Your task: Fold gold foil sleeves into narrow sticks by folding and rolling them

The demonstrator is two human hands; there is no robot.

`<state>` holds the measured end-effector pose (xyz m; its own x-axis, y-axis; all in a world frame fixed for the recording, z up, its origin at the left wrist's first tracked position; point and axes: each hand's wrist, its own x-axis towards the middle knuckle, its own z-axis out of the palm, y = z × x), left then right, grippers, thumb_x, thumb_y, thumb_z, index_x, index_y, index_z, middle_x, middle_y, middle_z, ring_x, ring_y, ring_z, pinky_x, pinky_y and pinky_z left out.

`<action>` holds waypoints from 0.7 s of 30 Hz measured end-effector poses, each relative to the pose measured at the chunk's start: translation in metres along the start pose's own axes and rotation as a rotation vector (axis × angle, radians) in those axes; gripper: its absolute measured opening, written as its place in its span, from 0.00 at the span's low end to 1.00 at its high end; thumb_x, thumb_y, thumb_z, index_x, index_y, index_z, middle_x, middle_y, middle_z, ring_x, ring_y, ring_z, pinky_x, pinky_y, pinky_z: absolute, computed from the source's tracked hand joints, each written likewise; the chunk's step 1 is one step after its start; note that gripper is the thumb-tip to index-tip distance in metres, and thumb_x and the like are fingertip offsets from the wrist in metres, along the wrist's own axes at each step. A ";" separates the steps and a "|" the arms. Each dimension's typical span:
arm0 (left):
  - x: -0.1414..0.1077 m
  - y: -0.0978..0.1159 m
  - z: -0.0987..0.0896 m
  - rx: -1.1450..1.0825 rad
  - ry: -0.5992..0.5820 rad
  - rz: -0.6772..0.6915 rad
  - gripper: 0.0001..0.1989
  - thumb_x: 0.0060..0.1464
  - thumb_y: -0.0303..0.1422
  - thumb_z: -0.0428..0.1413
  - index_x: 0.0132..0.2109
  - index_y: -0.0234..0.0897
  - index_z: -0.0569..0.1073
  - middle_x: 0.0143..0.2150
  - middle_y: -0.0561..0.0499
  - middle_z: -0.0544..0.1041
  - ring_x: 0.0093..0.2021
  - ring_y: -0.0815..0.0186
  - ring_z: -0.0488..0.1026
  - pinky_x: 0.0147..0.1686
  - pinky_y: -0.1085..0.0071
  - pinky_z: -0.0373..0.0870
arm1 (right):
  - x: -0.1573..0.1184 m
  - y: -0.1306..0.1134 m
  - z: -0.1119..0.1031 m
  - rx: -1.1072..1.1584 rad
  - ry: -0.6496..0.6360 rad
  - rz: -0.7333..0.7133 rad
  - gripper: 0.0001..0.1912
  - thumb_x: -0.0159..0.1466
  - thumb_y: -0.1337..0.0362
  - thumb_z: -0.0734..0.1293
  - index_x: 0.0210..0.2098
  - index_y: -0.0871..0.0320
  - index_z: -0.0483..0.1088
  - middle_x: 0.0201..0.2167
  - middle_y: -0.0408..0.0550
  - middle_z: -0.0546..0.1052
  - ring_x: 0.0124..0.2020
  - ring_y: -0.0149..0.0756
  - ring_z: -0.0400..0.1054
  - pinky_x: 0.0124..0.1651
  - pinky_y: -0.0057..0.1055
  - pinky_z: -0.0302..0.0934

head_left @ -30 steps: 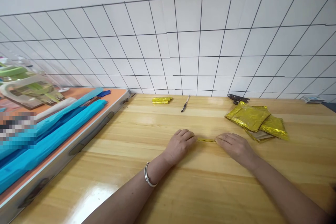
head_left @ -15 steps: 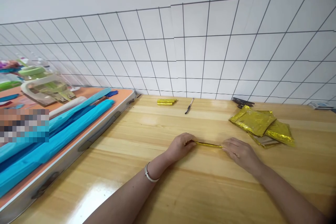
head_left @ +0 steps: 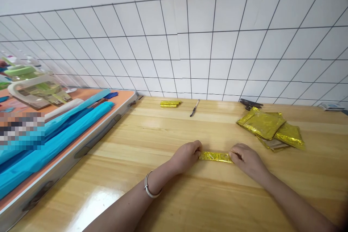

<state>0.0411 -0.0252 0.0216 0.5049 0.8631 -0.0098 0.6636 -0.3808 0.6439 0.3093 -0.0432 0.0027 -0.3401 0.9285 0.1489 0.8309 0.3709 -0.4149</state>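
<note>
A narrow folded strip of shiny gold foil [head_left: 216,156] stretches between my two hands, low over the wooden table. My left hand [head_left: 188,156] pinches its left end, and a silver bangle circles that wrist. On the other end, my right hand [head_left: 244,157] is closed with thumb and fingers together. The strip's broad, crinkled face is turned up toward me; its two ends are hidden in my fingers. Beyond my right hand lies a loose pile of flat gold foil packets [head_left: 265,125]. Farther back sit small folded gold foil strips [head_left: 170,104].
A pen [head_left: 195,108] and a black hair claw clip [head_left: 250,103] lie near the tiled wall. Along the left, a raised orange-topped surface [head_left: 125,100] carries blue paper rolls [head_left: 78,132] and a clear container with a green lid [head_left: 21,71]. The wooden table [head_left: 136,174] reflects light.
The gold strip has tipped from edge-on to showing its flat face, and both hands have rolled with it, keeping hold of the ends. The view has shifted slightly.
</note>
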 end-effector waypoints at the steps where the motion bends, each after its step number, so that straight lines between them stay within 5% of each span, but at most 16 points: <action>1: -0.001 0.001 0.002 0.084 0.000 -0.001 0.05 0.52 0.24 0.46 0.34 0.36 0.65 0.30 0.52 0.70 0.29 0.69 0.66 0.28 0.75 0.61 | 0.000 -0.001 0.000 -0.043 -0.016 0.001 0.13 0.62 0.62 0.57 0.23 0.56 0.63 0.23 0.44 0.68 0.30 0.35 0.63 0.34 0.29 0.56; 6: 0.000 -0.001 0.013 0.413 0.046 0.105 0.05 0.57 0.27 0.45 0.35 0.36 0.64 0.32 0.49 0.71 0.33 0.64 0.68 0.34 0.69 0.65 | -0.002 -0.007 -0.003 -0.186 -0.066 0.013 0.12 0.61 0.63 0.57 0.23 0.56 0.64 0.24 0.45 0.69 0.31 0.35 0.63 0.34 0.28 0.55; 12: -0.003 0.007 0.009 0.453 0.107 0.163 0.07 0.57 0.25 0.44 0.37 0.36 0.66 0.35 0.47 0.72 0.36 0.62 0.68 0.38 0.66 0.67 | -0.002 -0.010 -0.005 -0.247 -0.070 -0.003 0.11 0.62 0.64 0.57 0.25 0.56 0.65 0.26 0.46 0.71 0.32 0.36 0.64 0.35 0.29 0.54; 17: -0.012 0.025 0.019 0.335 0.058 0.406 0.20 0.59 0.30 0.44 0.59 0.34 0.58 0.57 0.43 0.65 0.57 0.61 0.61 0.56 0.63 0.59 | -0.002 -0.009 -0.004 -0.259 -0.070 -0.013 0.11 0.62 0.63 0.57 0.26 0.56 0.66 0.26 0.47 0.71 0.32 0.36 0.65 0.35 0.29 0.55; 21: -0.016 0.029 0.035 0.377 -0.050 0.481 0.28 0.59 0.40 0.45 0.63 0.32 0.52 0.64 0.41 0.54 0.65 0.58 0.49 0.62 0.61 0.49 | -0.002 -0.009 -0.005 -0.275 -0.066 -0.022 0.11 0.62 0.62 0.58 0.25 0.56 0.65 0.25 0.47 0.72 0.32 0.36 0.65 0.35 0.30 0.55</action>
<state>0.0711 -0.0618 0.0135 0.8158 0.5519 0.1731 0.4996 -0.8232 0.2698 0.3044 -0.0483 0.0108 -0.3798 0.9204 0.0924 0.9081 0.3901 -0.1522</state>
